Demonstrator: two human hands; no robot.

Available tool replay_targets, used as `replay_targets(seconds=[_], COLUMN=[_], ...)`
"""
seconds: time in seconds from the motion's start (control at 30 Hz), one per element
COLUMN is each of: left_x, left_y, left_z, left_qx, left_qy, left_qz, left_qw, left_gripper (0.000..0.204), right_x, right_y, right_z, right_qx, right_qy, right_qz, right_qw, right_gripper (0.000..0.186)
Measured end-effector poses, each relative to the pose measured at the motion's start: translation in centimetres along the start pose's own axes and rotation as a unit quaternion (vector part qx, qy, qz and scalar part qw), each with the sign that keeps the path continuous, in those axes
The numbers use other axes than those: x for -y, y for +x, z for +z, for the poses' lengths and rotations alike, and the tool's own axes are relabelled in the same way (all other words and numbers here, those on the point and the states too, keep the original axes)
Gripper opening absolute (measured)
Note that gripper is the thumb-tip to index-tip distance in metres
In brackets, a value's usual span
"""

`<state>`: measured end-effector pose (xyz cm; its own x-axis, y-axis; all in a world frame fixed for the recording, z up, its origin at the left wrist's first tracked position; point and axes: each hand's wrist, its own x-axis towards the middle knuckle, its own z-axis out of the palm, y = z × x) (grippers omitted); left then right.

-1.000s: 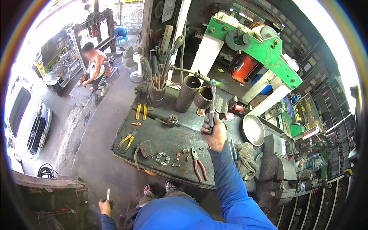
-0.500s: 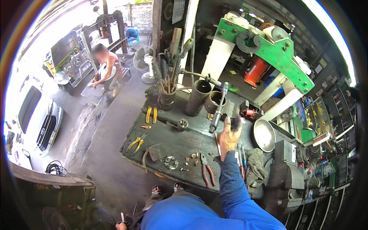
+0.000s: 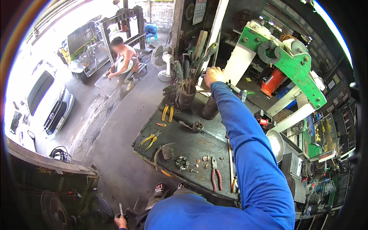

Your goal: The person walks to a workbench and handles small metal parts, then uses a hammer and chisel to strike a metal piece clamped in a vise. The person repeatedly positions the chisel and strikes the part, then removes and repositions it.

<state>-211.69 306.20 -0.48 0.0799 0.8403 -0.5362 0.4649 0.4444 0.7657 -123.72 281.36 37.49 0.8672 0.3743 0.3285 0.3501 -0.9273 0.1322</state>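
Observation:
My right hand [image 3: 214, 75] reaches far over the workbench [image 3: 153, 134], fingers curled closed beside the can of upright tools [image 3: 186, 100]. A metal rod [image 3: 202, 75] shows at its left side, but what lies inside the fingers is hidden. Just below stands a dark metal cylinder [image 3: 210, 109], partly covered by my sleeve. Low at the left, my left hand [image 3: 121, 221] is closed around a thin, pale stick-like tool [image 3: 120, 209]. On the bench lie red-handled pliers [image 3: 216, 178], yellow-handled pliers [image 3: 150, 140], a slotted round metal part [image 3: 182, 163] and several small copper-coloured pieces [image 3: 197, 166].
A green and white press frame [image 3: 285, 57] with a red jack [image 3: 273, 81] stands beyond the bench at right. A metal bowl [image 3: 276, 143] sits beside my sleeve. At far left are a crouching person [image 3: 126, 61], a pedestal fan [image 3: 165, 61] and a white car [image 3: 50, 99].
My right hand has moved from above the bench's right side to farther away and left, near the tool can. The view has shifted, so the bench appears farther right.

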Motion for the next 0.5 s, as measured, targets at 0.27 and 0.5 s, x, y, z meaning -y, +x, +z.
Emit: replay_targets(seconds=[0.27,0.5], left_x=[6.9,6.2], left_y=[-3.8,-1.1], left_z=[-4.3,-4.9], left_qx=[-0.092,-0.110], left_qy=[0.292,0.307], left_qz=[0.020,0.038], left_qw=[0.952,0.944], left_gripper=[0.013,0.014], right_x=[0.3,0.2], right_y=[1.0,1.1], right_z=[1.6,2.1], right_qx=[0.004,-0.020], right_qy=[0.010,0.010], right_qz=[-0.011,-0.010], right_qw=[1.000,1.000], right_gripper=[0.027,0.026])
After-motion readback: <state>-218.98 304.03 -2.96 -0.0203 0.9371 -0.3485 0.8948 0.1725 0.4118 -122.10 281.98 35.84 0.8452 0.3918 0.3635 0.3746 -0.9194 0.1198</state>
